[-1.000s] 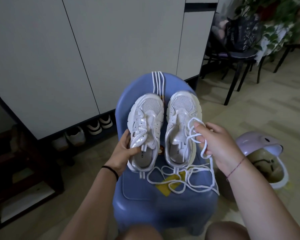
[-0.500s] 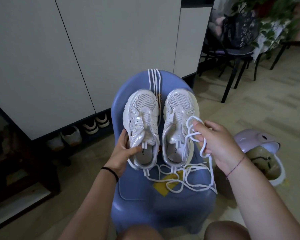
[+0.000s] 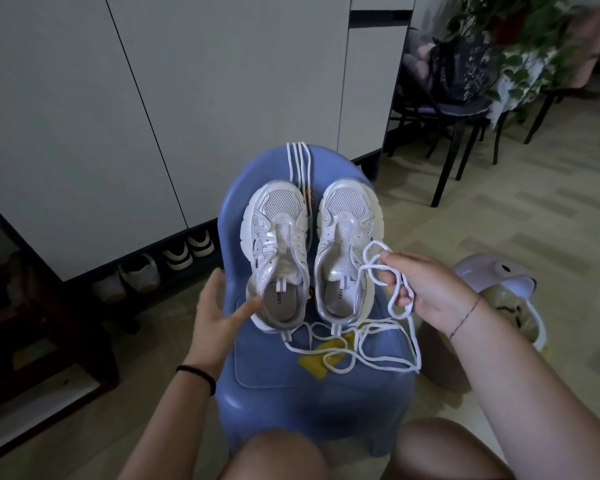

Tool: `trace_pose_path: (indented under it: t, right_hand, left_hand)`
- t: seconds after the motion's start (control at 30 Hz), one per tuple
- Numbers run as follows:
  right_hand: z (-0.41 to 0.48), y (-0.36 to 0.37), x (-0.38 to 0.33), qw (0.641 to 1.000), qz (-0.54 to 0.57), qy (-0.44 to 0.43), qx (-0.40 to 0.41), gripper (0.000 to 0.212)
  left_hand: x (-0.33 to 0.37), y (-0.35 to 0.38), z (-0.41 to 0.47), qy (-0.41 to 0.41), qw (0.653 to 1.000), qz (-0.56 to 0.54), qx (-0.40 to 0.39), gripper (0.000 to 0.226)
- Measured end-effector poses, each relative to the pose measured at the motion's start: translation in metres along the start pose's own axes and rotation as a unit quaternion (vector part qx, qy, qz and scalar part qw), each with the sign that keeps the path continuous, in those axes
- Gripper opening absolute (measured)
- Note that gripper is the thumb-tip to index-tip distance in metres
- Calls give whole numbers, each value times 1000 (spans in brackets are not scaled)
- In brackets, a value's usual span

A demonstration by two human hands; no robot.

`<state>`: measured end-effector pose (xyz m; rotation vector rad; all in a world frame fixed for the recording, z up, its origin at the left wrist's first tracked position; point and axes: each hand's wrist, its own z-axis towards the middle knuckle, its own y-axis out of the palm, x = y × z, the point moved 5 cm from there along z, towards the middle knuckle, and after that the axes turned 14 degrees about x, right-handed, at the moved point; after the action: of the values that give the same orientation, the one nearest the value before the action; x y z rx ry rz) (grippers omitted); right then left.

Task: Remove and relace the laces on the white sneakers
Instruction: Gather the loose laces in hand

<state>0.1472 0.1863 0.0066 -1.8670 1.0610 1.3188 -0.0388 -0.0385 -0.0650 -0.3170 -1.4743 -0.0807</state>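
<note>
Closest in, bare knees sit at the bottom edge and both forearms reach out over a little blue plastic chair (image 3: 309, 393). The left hand (image 3: 219, 317), with a black hair tie (image 3: 198, 374) on the wrist, is open with the fingers pretty much straight and nothing in it. Its thumb tip is right at the heel of the left-side sneaker (image 3: 278, 254), and honestly I can't tell if it's actually touching. The right hand (image 3: 426, 289), thin red string (image 3: 465, 317) on that wrist, is pinching a few loops of a white lace (image 3: 414, 341) just beside the right-side sneaker (image 3: 347, 251). The rest of that lace trails down and lies in loose curls on the seat in front of the heels, partly over a yellow patch (image 3: 307, 364). Both sneakers sit side by side on the seat, toes pointing away, unlaced. A second lace (image 3: 297, 157) is draped over the backrest behind the toes. Further back there's a pale cabinet (image 3: 187, 81) with a few shoes (image 3: 174, 258) tucked under it and a lilac plastic thing (image 3: 496, 275) on the floor to the right. At the far right are a dark chair (image 3: 458, 133) and leafy plants (image 3: 520, 36).
</note>
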Motion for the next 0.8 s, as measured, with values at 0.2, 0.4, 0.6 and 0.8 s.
trace_pose_path:
  t: [0.2,0.4,0.6,0.8]
  right_hand:
    - [2,-17,53,993,-114,8,-31,18]
    - [15,-13,100,925,-358,-116,-58,45]
    - [24,-9,117,829,-500,-236,-85,82]
    - [30,-4,117,756,-572,-313,-62,32]
  left_hand:
    - [28,19,-70,141,983,22,-117,26]
    - [-21,71,-92,-15,948,58,-311,26]
    - [-32,94,-87,63,948,109,-293,33]
    - [-41,97,-84,10,954,77,-289,32]
